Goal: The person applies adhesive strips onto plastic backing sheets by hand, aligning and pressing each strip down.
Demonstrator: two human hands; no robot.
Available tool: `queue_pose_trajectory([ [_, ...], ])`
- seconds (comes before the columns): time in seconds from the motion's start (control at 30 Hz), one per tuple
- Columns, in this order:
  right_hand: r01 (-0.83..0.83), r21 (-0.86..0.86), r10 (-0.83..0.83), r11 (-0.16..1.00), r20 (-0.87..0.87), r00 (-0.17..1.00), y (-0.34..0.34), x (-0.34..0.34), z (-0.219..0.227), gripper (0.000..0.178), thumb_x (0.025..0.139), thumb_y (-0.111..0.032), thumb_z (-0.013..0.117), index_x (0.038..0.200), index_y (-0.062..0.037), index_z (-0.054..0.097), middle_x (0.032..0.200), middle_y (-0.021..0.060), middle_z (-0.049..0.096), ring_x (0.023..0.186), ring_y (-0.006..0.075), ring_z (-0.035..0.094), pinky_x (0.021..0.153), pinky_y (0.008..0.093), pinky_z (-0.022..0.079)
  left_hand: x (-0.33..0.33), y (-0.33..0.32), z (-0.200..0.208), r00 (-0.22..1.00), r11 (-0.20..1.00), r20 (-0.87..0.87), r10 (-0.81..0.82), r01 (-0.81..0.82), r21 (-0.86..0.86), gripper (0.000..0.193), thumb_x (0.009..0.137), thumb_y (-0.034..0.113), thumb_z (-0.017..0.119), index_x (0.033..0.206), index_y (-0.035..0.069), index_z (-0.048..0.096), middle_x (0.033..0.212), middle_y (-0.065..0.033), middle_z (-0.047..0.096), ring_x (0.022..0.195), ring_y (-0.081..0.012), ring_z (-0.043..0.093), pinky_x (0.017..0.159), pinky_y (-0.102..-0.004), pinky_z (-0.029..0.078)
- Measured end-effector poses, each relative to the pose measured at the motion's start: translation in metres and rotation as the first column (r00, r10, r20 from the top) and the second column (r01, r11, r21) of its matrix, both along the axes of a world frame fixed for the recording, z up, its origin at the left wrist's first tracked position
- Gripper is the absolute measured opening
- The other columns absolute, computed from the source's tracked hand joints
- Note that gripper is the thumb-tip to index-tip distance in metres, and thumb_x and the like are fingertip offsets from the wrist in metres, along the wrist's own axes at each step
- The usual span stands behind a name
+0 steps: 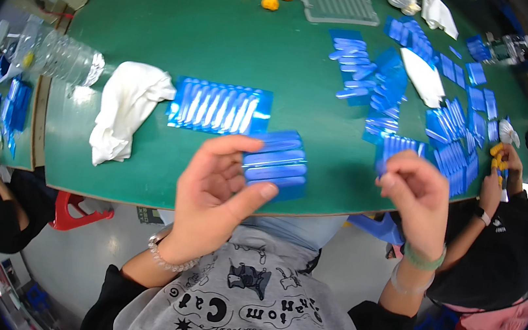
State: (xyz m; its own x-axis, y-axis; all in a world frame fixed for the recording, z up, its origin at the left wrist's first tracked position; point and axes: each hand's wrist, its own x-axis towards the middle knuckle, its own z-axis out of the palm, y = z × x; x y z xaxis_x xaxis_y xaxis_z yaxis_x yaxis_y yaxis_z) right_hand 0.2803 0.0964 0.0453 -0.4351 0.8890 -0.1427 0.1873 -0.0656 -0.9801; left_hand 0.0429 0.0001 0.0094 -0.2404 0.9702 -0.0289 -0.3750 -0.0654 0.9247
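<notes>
In front of me, over the near part of the green table, my left hand (214, 192) grips a small blue film-covered piece with several rounded ribs (276, 160). Its thumb presses the lower edge and the index finger the upper one. To the right, my right hand (415, 197) is closed with thumb and fingertips pinched together; whatever is in the pinch is too small or hidden. A blue ribbed sheet (403, 144) lies right behind its fingers. Beyond my left hand, a larger blue film sheet with a row of clear-edged strips (220, 107) rests flat.
A white cloth (127, 108) and a large clear bottle (60, 54) are at the left. Yellow finger caps (270, 3) and a clear ribbed tray (339, 6) sit at the back. Many blue pieces (450, 122) spread rightward, near a co-worker's hands (496, 180).
</notes>
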Motion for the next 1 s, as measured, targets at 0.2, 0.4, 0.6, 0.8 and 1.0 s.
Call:
queue_pose_trajectory([
  [0.2, -0.105, 0.151, 0.115, 0.983, -0.053, 0.992, -0.018, -0.015, -0.008, 0.014, 0.082, 0.003, 0.064, 0.094, 0.0017, 0.07, 0.09, 0.0058, 0.054, 0.077, 0.0076, 0.047, 0.061, 0.0197, 0.037, -0.005, -0.001, 0.002, 0.988, 0.989, -0.009, -0.151, 0.151, -0.009, 0.057, 0.081, -0.012, 0.061, 0.132, -0.003, 0.04, 0.124, -0.0116, 0.047, 0.105, -0.0179, 0.055, 0.086, -0.0299, 0.051],
  [0.4, -0.089, -0.1, 0.058, 0.991, -0.274, 0.96, -0.028, -0.034, 0.005, 0.055, 0.075, 0.008, 0.07, 0.126, 0.0078, 0.05, 0.08, 0.0055, 0.061, 0.08, 0.0118, 0.057, 0.071, 0.0231, 0.047, -0.001, 0.002, 0.017, 0.986, 0.986, 0.029, -0.166, 0.166, 0.0, 0.053, 0.079, -0.011, 0.063, 0.129, -0.002, 0.046, 0.12, -0.0096, 0.047, 0.1, -0.0154, 0.055, 0.084, -0.0277, 0.052],
  [0.6, -0.057, -0.312, -0.007, 0.948, -0.201, 0.98, -0.02, -0.049, 0.017, 0.081, 0.07, 0.013, 0.07, 0.139, 0.0038, 0.03, 0.075, 0.0051, 0.062, 0.078, 0.0115, 0.061, 0.079, 0.0258, 0.049, -0.003, 0.001, 0.014, 0.94, 0.954, -0.169, -0.297, 0.299, -0.013, 0.052, 0.073, -0.015, 0.066, 0.122, -0.006, 0.051, 0.122, -0.0144, 0.046, 0.109, -0.0219, 0.054, 0.082, -0.03, 0.055],
  [0.8, -0.058, -0.34, 0.013, 0.939, -0.134, 0.991, -0.019, -0.051, 0.019, 0.083, 0.069, 0.013, 0.07, 0.14, 0.0011, 0.028, 0.073, 0.0049, 0.062, 0.071, 0.0094, 0.061, 0.072, 0.0237, 0.05, -0.002, -0.001, 0.011, 0.937, 0.956, -0.191, -0.291, 0.292, -0.025, 0.053, 0.072, -0.015, 0.067, 0.122, -0.005, 0.051, 0.121, -0.0141, 0.046, 0.105, -0.021, 0.056, 0.084, -0.0305, 0.054],
  [1.0, -0.038, -0.318, 0.011, 0.947, -0.089, 0.996, -0.021, -0.052, 0.017, 0.083, 0.069, 0.012, 0.071, 0.14, 0.0007, 0.028, 0.073, 0.0044, 0.062, 0.071, 0.0092, 0.061, 0.071, 0.0223, 0.049, -0.002, -0.002, 0.011, 0.933, 0.956, -0.206, -0.294, 0.291, -0.047, 0.051, 0.073, -0.014, 0.067, 0.121, -0.005, 0.052, 0.12, -0.0136, 0.047, 0.1, -0.0185, 0.057, 0.081, -0.0287, 0.054],
])
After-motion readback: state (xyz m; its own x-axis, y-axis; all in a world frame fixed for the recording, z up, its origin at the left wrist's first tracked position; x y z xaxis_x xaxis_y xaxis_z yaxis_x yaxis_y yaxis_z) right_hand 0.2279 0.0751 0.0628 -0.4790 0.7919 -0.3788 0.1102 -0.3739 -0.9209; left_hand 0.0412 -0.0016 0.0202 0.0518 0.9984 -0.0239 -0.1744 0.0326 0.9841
